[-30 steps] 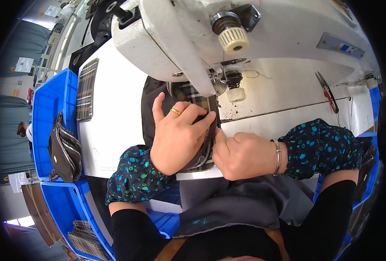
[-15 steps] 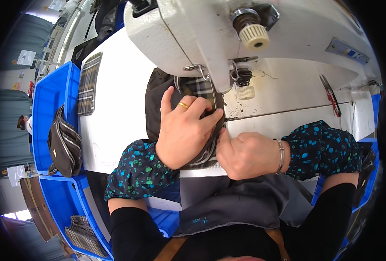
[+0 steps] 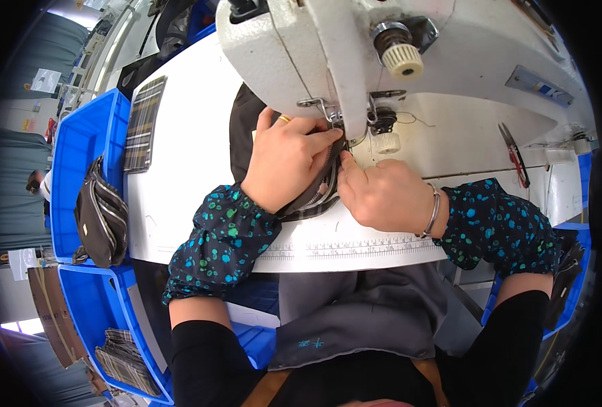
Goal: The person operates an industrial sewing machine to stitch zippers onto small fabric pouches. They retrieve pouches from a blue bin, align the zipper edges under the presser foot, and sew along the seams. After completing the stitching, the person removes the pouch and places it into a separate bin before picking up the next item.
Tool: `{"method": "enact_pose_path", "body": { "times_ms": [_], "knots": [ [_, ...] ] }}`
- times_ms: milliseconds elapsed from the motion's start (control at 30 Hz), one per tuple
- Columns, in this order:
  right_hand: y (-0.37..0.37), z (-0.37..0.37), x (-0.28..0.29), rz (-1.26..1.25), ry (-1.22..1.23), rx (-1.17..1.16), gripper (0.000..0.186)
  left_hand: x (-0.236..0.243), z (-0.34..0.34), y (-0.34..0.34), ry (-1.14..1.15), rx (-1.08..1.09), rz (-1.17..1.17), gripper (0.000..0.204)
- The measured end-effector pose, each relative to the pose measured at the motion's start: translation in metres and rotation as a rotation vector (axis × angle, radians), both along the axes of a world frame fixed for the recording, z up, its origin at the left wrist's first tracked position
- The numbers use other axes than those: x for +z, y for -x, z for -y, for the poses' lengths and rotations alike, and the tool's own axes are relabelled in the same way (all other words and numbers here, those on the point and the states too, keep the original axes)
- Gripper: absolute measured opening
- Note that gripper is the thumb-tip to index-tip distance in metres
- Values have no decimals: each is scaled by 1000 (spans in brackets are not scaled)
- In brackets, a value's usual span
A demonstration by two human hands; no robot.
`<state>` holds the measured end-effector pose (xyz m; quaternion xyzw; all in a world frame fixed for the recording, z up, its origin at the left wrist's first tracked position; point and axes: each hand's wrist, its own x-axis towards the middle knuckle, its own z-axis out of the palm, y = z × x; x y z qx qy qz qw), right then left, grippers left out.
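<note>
A dark fabric pouch piece (image 3: 244, 139) with a zipper and plaid lining lies under the head of a white sewing machine (image 3: 280, 57). My left hand (image 3: 288, 161) rests on top of it, fingers bent and pressing the cloth just in front of the needle area. Close by on the right, my right hand (image 3: 387, 193) pinches the zippered edge between thumb and curled fingers. Both hands cover much of the piece, and the machine head hides the exact stitching point. A curved plaid strip shows below my left hand.
Red-and-black thread snips (image 3: 516, 154) lie on the right of the white table (image 3: 179, 224). Folded plaid cloth (image 3: 145, 125) lies at its left edge. Blue bins (image 3: 63, 197) on the left hold a dark zippered pouch (image 3: 102, 217) and plaid pieces (image 3: 128, 363).
Both hands and the pouch piece have moved away from me, further under the machine head, uncovering the ruler along the table's front edge. My left fingers have drawn closer together.
</note>
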<state>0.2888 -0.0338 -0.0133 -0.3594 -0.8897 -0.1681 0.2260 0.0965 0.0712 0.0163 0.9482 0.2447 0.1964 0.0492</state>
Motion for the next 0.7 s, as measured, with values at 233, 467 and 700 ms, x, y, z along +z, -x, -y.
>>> {"method": "enact_pose_path", "body": {
  "times_ms": [233, 467, 700],
  "knots": [
    [-8, -4, 8, -166, 162, -114, 30, 13, -2, 12, 14, -73, 13, 31],
    [-12, -23, -6, -248, 292, -44, 20, 15, -19, 25, 126, -31, -8, 24],
    [-12, -18, 5, -270, 178, 99, 15, 32, -61, 57, -191, 333, 212, 23]
  ]
}}
